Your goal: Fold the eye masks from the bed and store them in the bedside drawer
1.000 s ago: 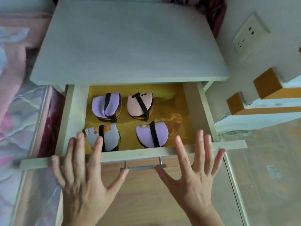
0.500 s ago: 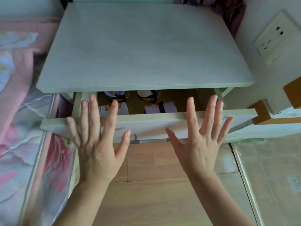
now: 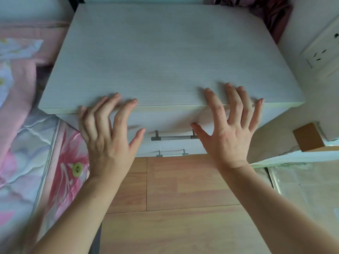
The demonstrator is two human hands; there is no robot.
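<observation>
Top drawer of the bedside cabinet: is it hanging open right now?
No, the top drawer sits shut beneath the cabinet top, no gap showing.

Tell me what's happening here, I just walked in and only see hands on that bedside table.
A person has both hands spread open against the top drawer of the bedside table: left hand left of the metal handle, right hand at its right end. The drawer looks fully closed, neither hand grips anything, and no eye masks are in view.
</observation>
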